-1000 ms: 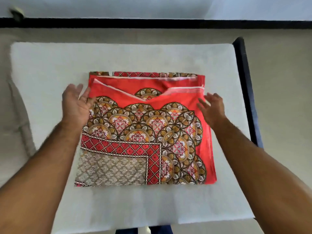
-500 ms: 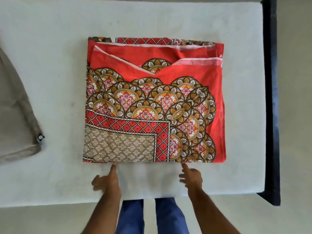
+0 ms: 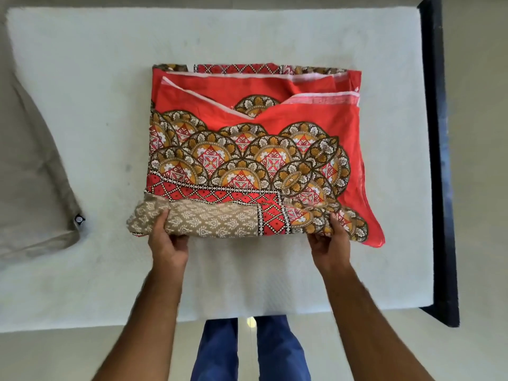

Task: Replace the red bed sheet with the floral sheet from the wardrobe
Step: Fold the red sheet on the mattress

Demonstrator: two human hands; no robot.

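Note:
A folded red bed sheet (image 3: 275,111) with brown, orange and white medallion patterns lies on the bare white mattress (image 3: 82,105). Its near edge is lifted and rolled back, showing a beige patterned panel. My left hand (image 3: 166,240) grips that near edge at the beige left corner, thumb on top. My right hand (image 3: 328,240) grips the near edge at the right, by the patterned corner. The floral sheet and the wardrobe are not in view.
A beige cloth or pillow (image 3: 30,188) lies at the mattress's left side. A dark bed frame (image 3: 439,160) runs along the right edge. Pale floor surrounds the bed. My legs in blue trousers (image 3: 247,350) stand at the near edge.
Both hands went from touching the mattress just below the sheet to gripping its near edge. That edge has lifted and curled toward the far side.

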